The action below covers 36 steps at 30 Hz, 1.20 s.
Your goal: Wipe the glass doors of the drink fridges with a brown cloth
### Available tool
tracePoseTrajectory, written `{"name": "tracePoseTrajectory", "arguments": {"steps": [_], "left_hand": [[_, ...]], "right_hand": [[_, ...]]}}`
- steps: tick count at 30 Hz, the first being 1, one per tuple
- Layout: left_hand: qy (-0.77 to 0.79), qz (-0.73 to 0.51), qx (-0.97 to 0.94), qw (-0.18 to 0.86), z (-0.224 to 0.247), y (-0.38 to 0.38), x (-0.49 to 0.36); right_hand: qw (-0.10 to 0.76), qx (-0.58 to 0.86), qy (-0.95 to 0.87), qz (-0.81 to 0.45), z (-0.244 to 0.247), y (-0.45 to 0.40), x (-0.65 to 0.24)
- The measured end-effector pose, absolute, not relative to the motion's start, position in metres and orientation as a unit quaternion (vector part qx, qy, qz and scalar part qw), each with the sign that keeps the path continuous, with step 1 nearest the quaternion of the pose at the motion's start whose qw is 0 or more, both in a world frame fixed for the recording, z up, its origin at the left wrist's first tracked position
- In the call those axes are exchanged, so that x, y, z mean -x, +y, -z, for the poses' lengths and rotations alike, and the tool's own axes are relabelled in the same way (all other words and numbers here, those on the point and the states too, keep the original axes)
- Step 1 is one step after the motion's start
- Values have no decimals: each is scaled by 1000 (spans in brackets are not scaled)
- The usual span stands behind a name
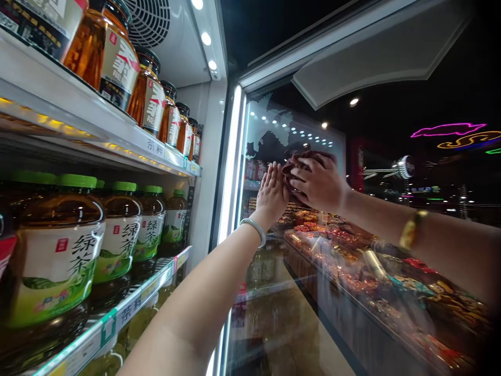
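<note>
My left hand [271, 196] lies with fingers stretched out against the glass door [270, 308] of a drinks cooler. A pale bangle [256, 230] circles that wrist. Just to its right, my right hand [323, 184] presses a dark brown cloth [313, 155] onto the same glass, its fingers spread over the cloth. Part of the cloth is hidden under the fingers. The right wrist wears a band with a gold-coloured piece [409, 234].
The door stands open. At left, amber drink bottles [151, 102] line the upper shelf, green-capped tea bottles [113, 230] the lower. A bright light strip [230, 162] runs up the door frame. Through the glass shows a bin of colourful wrapped goods [352, 261].
</note>
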<state>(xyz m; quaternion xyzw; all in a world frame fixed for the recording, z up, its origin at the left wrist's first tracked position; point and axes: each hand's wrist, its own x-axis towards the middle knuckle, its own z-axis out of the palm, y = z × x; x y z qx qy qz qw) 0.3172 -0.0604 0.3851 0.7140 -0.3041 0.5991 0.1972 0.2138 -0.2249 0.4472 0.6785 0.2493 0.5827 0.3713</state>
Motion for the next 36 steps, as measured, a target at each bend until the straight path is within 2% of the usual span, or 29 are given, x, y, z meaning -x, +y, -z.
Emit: {"name": "tracePoseTrajectory", "arguments": {"steps": [3, 7, 9, 15, 17, 23, 25, 31, 33, 36], "left_hand": [[-302, -595, -722, 185, -370, -42, -327], [-283, -580, -738, 195, -370, -27, -333], [-263, -571, -748, 211, -370, -21, -334], [-212, -534, -783, 239, -338, 3, -339], [-204, -521, -792, 243, -325, 8, -342], [-174, -508, -804, 257, -298, 12, -343], [-164, -505, -805, 265, -283, 13, -342], [-120, -455, -835, 284, -187, 18, -324], [-122, -432, -851, 273, -161, 22, -316], [-127, -417, -864, 251, -148, 29, -309]], "right_hand": [[369, -669, 257, -592, -459, -238, -212], [262, -671, 199, -664, -511, -210, -230], [239, -679, 201, -665, -517, -184, -248], [378, -678, 366, -514, -448, -156, -276], [390, -676, 395, -484, -442, -159, -276], [253, -703, 293, -596, -475, -120, -299], [258, -707, 314, -579, -449, -100, -311], [327, -694, 476, -430, -306, -107, -308], [336, -683, 515, -393, -296, -120, -298], [313, -700, 462, -446, -332, -122, -295]]}}
